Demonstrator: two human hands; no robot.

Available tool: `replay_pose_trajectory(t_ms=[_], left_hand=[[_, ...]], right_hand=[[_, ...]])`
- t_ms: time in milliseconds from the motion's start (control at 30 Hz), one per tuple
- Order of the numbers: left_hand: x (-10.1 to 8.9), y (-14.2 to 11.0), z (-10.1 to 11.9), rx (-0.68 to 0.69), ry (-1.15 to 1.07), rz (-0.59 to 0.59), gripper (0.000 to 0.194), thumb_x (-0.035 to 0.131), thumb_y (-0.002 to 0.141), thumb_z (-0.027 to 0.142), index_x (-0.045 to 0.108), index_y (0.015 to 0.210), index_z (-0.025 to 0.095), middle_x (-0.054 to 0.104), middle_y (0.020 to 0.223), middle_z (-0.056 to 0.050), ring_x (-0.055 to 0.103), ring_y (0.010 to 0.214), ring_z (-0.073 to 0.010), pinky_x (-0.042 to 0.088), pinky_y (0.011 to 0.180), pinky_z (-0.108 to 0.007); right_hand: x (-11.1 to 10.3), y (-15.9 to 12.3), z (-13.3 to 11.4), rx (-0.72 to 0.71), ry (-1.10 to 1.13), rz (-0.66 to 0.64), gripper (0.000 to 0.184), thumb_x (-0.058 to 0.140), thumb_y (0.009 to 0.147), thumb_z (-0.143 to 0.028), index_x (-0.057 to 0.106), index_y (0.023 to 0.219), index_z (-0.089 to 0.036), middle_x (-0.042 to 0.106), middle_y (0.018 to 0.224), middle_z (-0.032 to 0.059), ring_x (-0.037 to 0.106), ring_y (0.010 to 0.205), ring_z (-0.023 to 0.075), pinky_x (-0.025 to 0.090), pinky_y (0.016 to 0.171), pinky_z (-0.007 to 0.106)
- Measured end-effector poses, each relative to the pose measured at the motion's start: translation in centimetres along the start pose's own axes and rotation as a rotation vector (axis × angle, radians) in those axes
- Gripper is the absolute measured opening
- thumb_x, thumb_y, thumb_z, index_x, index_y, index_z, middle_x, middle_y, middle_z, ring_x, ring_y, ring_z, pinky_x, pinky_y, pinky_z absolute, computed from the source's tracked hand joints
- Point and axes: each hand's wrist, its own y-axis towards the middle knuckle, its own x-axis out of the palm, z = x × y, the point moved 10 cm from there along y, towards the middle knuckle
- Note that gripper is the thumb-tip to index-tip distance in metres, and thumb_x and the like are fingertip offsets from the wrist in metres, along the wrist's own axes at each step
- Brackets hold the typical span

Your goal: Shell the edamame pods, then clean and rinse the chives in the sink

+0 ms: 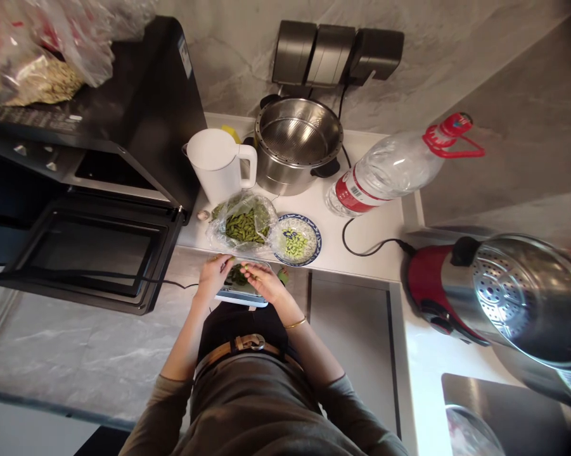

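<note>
Fingertip grips closed, a person's left hand (pixel 215 276) and right hand (pixel 267 283) each pinch a small green piece, apparently pod, over a tray (pixel 240 299) before the table (pixel 368 250). Behind lie bagged pods (pixel 244 226); shelled beans (pixel 297 243) sit on a plate (pixel 319 242) near the edge. A slippery bean could shoot astray; a careless right-hand knock could tip the plate.
</note>
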Motion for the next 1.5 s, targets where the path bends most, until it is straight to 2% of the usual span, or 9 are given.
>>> replay_pose_trajectory(t_ms=[133, 267, 333, 433, 533, 700, 833, 1233, 1500], left_hand=[[3.0, -1.2, -0.4, 0.005, 0.048, -0.285, 0.03, 0.052, 0.089, 0.018, 0.07, 0.113, 0.021, 0.073, 0.105, -0.006, 0.068, 0.089, -0.0175, 0.05, 0.085, -0.026], [5.8, -2.7, -0.8, -0.061, 0.103, -0.469, 0.039, 0.049, 0.087, 0.011, 0.065, 0.123, 0.02, 0.073, 0.109, -0.009, 0.069, 0.093, -0.0192, 0.05, 0.086, -0.027], [5.6, -2.5, -0.3, -0.063, 0.089, -0.435, 0.034, 0.045, 0.092, 0.017, 0.064, 0.12, 0.02, 0.073, 0.106, -0.009, 0.068, 0.093, -0.0194, 0.05, 0.085, -0.028], [3.4, -1.5, 1.3, -0.037, 0.037, -0.24, 0.029, 0.037, 0.099, 0.03, 0.063, 0.107, 0.02, 0.071, 0.096, -0.007, 0.067, 0.088, -0.0188, 0.05, 0.08, -0.029], [1.8, -0.8, 2.9, 0.036, 0.027, -0.146, 0.025, 0.043, 0.097, 0.04, 0.058, 0.093, 0.02, 0.065, 0.083, -0.003, 0.062, 0.075, -0.0171, 0.047, 0.07, -0.027], [2.3, -1.0, 5.5, 0.285, 0.028, -0.209, 0.027, 0.044, 0.098, 0.038, 0.057, 0.082, 0.02, 0.061, 0.078, -0.002, 0.059, 0.075, -0.016, 0.044, 0.069, -0.026], [2.6, -1.4, 5.9, 0.379, 0.039, -0.195, 0.031, 0.041, 0.099, 0.034, 0.059, 0.079, 0.019, 0.062, 0.076, -0.003, 0.059, 0.074, -0.0157, 0.043, 0.07, -0.026], [3.6, -2.1, 6.2, 0.366, 0.021, -0.417, 0.027, 0.042, 0.098, 0.025, 0.064, 0.083, 0.02, 0.067, 0.083, -0.004, 0.061, 0.083, -0.0163, 0.046, 0.079, -0.027], [2.8, -2.0, 6.8, 0.397, 0.17, -0.344, 0.032, 0.036, 0.099, 0.03, 0.065, 0.091, 0.019, 0.069, 0.09, -0.008, 0.064, 0.089, -0.0198, 0.047, 0.086, -0.033]], right_hand=[[-1.5, 0.3, -1.1, -0.063, 0.101, 0.104, 0.022, 0.085, 0.06, -0.025, 0.077, 0.079, -0.02, 0.071, 0.075, -0.0007, 0.06, 0.07, 0.0082, 0.048, 0.063, 0.017], [-2.1, 0.6, -1.4, -0.075, 0.141, 0.131, 0.02, 0.087, 0.059, -0.023, 0.073, 0.072, -0.018, 0.069, 0.071, -0.001, 0.06, 0.068, 0.0067, 0.047, 0.061, 0.015], [-2.2, 0.7, -1.2, -0.069, 0.138, 0.13, 0.018, 0.086, 0.06, -0.024, 0.072, 0.07, -0.018, 0.069, 0.071, -0.0005, 0.059, 0.065, 0.0067, 0.046, 0.059, 0.016], [-2.0, 0.7, -0.9, -0.058, 0.09, 0.105, 0.018, 0.084, 0.063, -0.027, 0.074, 0.075, -0.018, 0.069, 0.071, 0.0004, 0.057, 0.063, 0.0077, 0.047, 0.058, 0.018], [-1.8, 0.7, -0.9, -0.066, 0.049, 0.09, 0.016, 0.085, 0.062, -0.026, 0.073, 0.073, -0.022, 0.068, 0.071, -0.0011, 0.058, 0.064, 0.0088, 0.048, 0.059, 0.02], [-1.0, 0.5, -0.6, 0.001, -0.015, 0.006, 0.021, 0.089, 0.054, -0.027, 0.071, 0.063, -0.023, 0.064, 0.066, -0.0031, 0.055, 0.06, 0.0071, 0.046, 0.054, 0.018], [-0.5, 0.3, -0.8, 0.02, -0.051, -0.045, 0.024, 0.091, 0.05, -0.029, 0.071, 0.061, -0.021, 0.062, 0.061, -0.0031, 0.052, 0.055, 0.006, 0.044, 0.05, 0.017], [-0.9, -0.4, -0.1, 0.104, -0.109, -0.067, 0.024, 0.091, 0.052, -0.027, 0.073, 0.065, -0.017, 0.068, 0.063, 0.0, 0.06, 0.059, 0.0084, 0.05, 0.057, 0.019], [-2.2, -0.2, -0.4, 0.106, 0.022, -0.001, 0.016, 0.082, 0.066, -0.024, 0.07, 0.073, -0.017, 0.069, 0.068, -0.0005, 0.063, 0.063, 0.0094, 0.049, 0.06, 0.02]])
